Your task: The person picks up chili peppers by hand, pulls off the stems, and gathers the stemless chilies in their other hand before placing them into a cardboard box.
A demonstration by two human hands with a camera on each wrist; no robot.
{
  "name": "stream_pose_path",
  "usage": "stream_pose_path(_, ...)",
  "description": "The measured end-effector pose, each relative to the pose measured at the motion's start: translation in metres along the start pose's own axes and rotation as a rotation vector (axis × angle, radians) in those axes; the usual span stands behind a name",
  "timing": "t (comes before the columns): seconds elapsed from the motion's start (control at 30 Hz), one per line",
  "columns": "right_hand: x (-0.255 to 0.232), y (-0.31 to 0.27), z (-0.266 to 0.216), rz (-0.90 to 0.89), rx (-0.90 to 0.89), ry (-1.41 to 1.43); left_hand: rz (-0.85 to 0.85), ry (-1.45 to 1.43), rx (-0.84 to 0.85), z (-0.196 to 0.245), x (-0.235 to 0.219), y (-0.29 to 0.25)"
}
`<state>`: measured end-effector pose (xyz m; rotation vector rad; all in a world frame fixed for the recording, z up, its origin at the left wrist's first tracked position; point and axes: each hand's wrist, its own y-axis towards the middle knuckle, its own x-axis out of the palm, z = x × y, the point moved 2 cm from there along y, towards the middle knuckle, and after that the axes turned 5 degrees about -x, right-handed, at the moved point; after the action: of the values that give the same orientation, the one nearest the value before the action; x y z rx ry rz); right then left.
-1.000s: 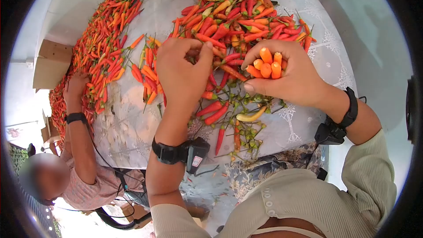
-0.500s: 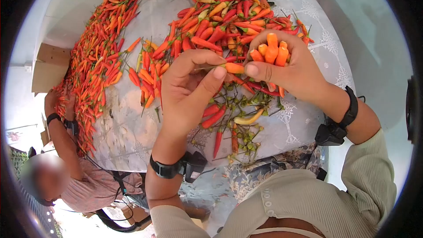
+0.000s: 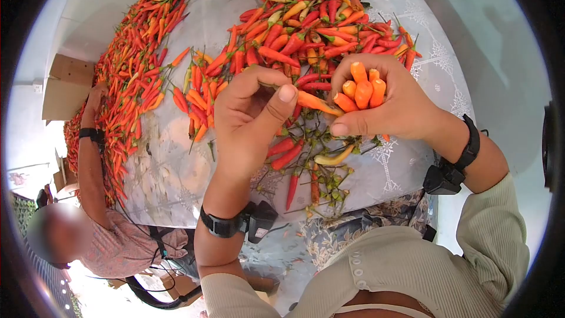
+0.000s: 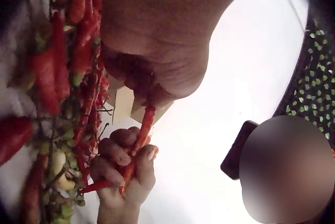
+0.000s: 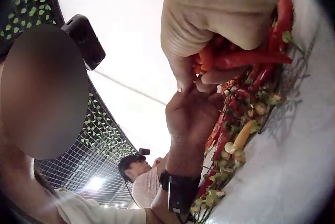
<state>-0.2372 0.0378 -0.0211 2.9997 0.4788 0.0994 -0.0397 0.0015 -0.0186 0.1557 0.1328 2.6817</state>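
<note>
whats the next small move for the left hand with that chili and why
Probably tuck the orange chili into the bunch of chilies gripped by the right hand: the left hand pinches its stem end, and its tip already touches that bunch.

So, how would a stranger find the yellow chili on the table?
Start at the big chili pile on the table, then move toward the person, below both hands, to the loose green stems. The yellow chili lies there, curved, the only pale yellow one among red neighbours.
</note>
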Motion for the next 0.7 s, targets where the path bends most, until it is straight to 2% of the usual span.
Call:
stream_pose_path(0.17, 0.002, -0.001, 0.001, 0.016, -0.006, -0.031, -0.075, 0.032, 0.009, 0.005, -0.007, 0.000)
stream_pose_path(0.27, 0.000, 0.000, 0.004, 0.108, 0.030, -0.040, 0.026, 0.166, 0.064, 0.003, -0.013, 0.001)
stream_pose_path(0.37, 0.001, 0.001, -0.002, 0.166, 0.088, 0.027, 0.116, 0.612, 0.208, 0.003, -0.027, 0.003)
stream_pose_path(0.4, 0.001, 0.001, -0.005, 0.175, 0.109, 0.061, 0.172, 0.642, 0.204, 0.004, -0.024, 0.004)
stream_pose_path(0.47, 0.000, 0.001, 0.000, 0.199, 0.052, -0.021, 0.285, 0.701, 0.193, 0.006, -0.016, 0.006)
stream_pose_path(0.57, -0.002, 0.001, 0.009, 0.243, -0.032, -0.074, 0.328, 0.661, 0.305, -0.003, -0.018, 0.011)
stream_pose_path(0.7, -0.003, 0.003, 0.013, 0.297, -0.102, -0.109, 0.356, 0.949, 0.417, 0.000, -0.018, 0.022)
